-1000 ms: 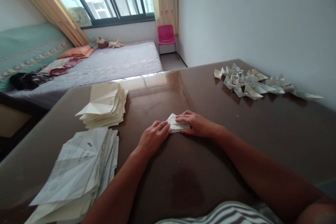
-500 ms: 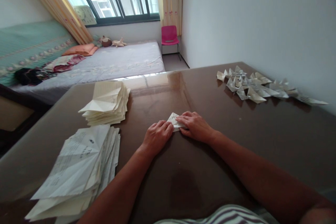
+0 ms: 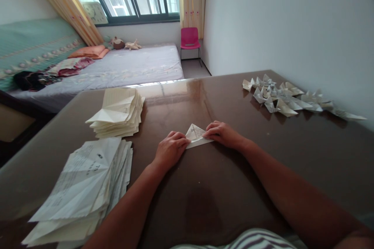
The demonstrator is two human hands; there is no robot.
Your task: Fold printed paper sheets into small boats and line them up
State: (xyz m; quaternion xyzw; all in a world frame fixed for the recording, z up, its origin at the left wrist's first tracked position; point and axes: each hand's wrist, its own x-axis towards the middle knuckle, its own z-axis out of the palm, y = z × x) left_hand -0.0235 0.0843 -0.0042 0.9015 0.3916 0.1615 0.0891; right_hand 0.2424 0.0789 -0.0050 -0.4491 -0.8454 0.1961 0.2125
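Note:
A small printed sheet of paper (image 3: pixel 196 132), folded to a triangle with a pale strip along its lower edge, lies on the brown table in front of me. My left hand (image 3: pixel 172 148) is closed on its left corner, fingertips pressed at the strip. At the right corner my right hand (image 3: pixel 223 134) pinches the paper between thumb and fingers. Most of the triangle shows between the two hands; its outer corners are covered by my fingers.
On the left stand a stack of printed sheets (image 3: pixel 78 186) and, behind it, a stack of cream sheets (image 3: pixel 115 114). Several folded paper boats (image 3: pixel 280 95) cluster at the table's (image 3: pixel 248 194) far right. Beyond are a bed (image 3: pixel 152 60) and a pink chair (image 3: pixel 189 39).
My hands have moved apart, the right one off the paper's middle to its right corner. More of the folded triangle and its lower strip now shows.

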